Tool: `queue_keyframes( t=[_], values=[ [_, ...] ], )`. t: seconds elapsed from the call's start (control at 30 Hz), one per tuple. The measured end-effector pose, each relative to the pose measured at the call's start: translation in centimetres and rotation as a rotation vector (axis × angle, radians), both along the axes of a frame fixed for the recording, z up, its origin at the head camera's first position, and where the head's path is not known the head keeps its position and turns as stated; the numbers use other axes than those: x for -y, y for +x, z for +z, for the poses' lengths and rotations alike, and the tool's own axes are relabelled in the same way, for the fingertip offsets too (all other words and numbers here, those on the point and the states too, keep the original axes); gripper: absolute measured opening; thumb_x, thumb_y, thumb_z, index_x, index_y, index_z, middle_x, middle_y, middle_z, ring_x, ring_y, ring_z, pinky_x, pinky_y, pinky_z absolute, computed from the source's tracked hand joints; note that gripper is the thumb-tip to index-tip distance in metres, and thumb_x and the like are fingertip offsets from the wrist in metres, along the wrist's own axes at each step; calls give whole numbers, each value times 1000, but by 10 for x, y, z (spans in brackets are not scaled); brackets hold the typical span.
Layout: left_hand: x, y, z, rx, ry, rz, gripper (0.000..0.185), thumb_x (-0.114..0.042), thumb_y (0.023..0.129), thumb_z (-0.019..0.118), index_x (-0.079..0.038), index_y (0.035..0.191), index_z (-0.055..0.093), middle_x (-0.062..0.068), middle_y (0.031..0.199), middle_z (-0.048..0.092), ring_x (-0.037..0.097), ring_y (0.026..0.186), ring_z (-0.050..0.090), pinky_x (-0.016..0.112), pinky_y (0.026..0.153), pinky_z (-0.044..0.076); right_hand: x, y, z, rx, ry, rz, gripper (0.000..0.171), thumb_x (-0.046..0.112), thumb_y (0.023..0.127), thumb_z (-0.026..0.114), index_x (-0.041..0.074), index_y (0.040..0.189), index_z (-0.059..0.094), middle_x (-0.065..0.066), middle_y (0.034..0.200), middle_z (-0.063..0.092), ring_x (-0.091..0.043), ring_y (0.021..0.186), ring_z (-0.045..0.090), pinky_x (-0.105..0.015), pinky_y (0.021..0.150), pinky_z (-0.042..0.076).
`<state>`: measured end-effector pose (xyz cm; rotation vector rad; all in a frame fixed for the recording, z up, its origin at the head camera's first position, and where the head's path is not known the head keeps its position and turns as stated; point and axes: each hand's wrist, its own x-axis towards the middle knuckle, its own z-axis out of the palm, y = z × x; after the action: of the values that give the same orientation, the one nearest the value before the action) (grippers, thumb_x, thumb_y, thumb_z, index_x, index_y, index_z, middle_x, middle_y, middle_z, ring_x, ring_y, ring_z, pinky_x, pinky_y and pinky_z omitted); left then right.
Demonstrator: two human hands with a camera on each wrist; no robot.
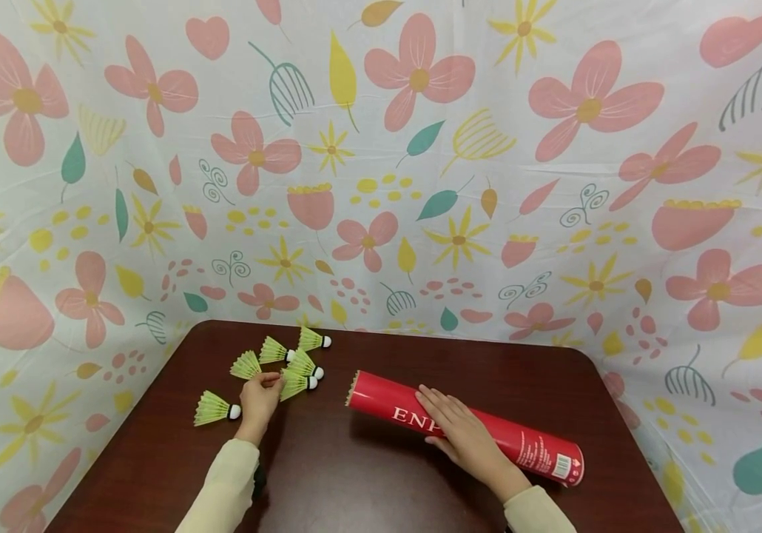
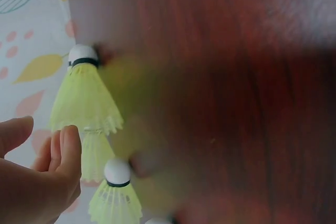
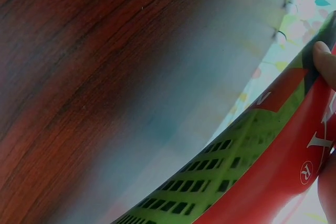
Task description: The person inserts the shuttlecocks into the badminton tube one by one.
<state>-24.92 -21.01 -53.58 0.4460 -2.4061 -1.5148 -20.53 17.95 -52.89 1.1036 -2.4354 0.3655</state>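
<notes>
Several yellow-green shuttlecocks with white heads lie at the left of the table in the head view. My left hand (image 1: 260, 403) is among them, nearest a shuttlecock (image 1: 297, 384) at the group's right. In the left wrist view, a gap shows between thumb and fingers, close to the skirt of a shuttlecock (image 2: 86, 95); contact cannot be made out. My right hand (image 1: 464, 437) holds a red shuttlecock tube (image 1: 381, 397) from above, thumb on the near side and fingers across the top. In the right wrist view, the tube (image 3: 268, 166) also shows a green side.
The dark wooden table (image 1: 328, 474) has a lone shuttlecock (image 1: 216, 409) at its left and another (image 1: 313, 339) near its back edge. A jagged pale yellow edge shows at the tube's left end. A flower-print cloth (image 1: 368, 148) surrounds the table's back and sides.
</notes>
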Motion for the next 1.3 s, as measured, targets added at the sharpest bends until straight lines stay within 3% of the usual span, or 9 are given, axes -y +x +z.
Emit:
queue_keyframes(
  t=[0.23, 0.4, 0.5, 0.63, 0.67, 0.73, 1.0, 1.13, 1.3],
  values=[
    [-4, 2, -7, 7, -16, -15, 19, -8, 91, 65, 6, 103, 68, 18, 89, 66, 25, 73, 61, 29, 58, 49, -1, 1, 0, 20, 11, -11, 90, 20, 72, 85, 7, 148, 38, -11, 150, 39, -28, 134, 42, -47, 104, 37],
    [-3, 5, -8, 14, -14, -18, 16, -6, 92, 64, 6, 102, 68, 16, 85, 65, 20, 68, 60, 27, 57, 48, -2, 1, -2, 28, 3, -4, 90, 20, 72, 85, 6, 147, 38, -11, 150, 39, -30, 134, 42, -27, 117, 12],
    [-2, 6, -9, 7, -18, -22, 16, -6, 92, 64, 6, 102, 69, 16, 86, 66, 20, 69, 61, 28, 57, 48, -1, -1, -3, 23, 5, 1, 90, 19, 72, 85, 6, 148, 38, -12, 150, 39, -30, 134, 42, -24, 117, 7],
    [-1, 10, -9, -9, 15, -26, 15, -5, 92, 63, 7, 100, 69, 17, 86, 66, 26, 72, 63, 27, 57, 48, -1, -1, -4, 14, 6, 4, 90, 19, 72, 85, 6, 147, 38, -12, 149, 40, -30, 133, 43, -26, 117, 12],
    [-1, 12, -9, -14, 30, -28, 14, -4, 92, 63, 7, 99, 69, 18, 86, 66, 28, 73, 63, 26, 57, 48, 0, -1, -4, 11, 7, 6, 90, 19, 72, 85, 5, 147, 38, -13, 149, 40, -31, 132, 43, -23, 117, 5],
    [-2, 14, -8, -26, 57, -30, 13, -2, 92, 63, 8, 97, 68, 21, 85, 66, 29, 73, 64, 25, 56, 49, 0, -1, -4, 7, 9, 10, 90, 20, 72, 85, 5, 147, 38, -13, 149, 41, -32, 131, 44, -22, 116, 4],
    [-7, 21, -3, -67, 110, -43, 9, 1, 90, 65, 8, 93, 69, 16, 79, 66, 21, 69, 64, 33, 63, 55, 1, -1, -2, 12, -2, -3, 88, 21, 74, 84, 6, 147, 39, -12, 149, 41, -30, 132, 43, -20, 115, 0],
    [-10, 24, 4, -80, 154, -84, 10, -1, 90, 65, 7, 95, 68, 15, 83, 67, 24, 74, 67, 40, 72, 57, 1, -1, -3, 19, 4, -14, 88, 21, 74, 84, 8, 148, 38, -11, 150, 40, -29, 133, 42, -22, 116, 4],
    [-15, 29, 15, -80, 190, -153, 13, -2, 90, 65, 8, 98, 68, 16, 87, 66, 24, 76, 67, 37, 71, 57, 0, 0, -4, 29, 0, -1, 88, 20, 74, 84, 6, 148, 38, -12, 150, 40, -31, 132, 44, -21, 116, 1]
  ],
)
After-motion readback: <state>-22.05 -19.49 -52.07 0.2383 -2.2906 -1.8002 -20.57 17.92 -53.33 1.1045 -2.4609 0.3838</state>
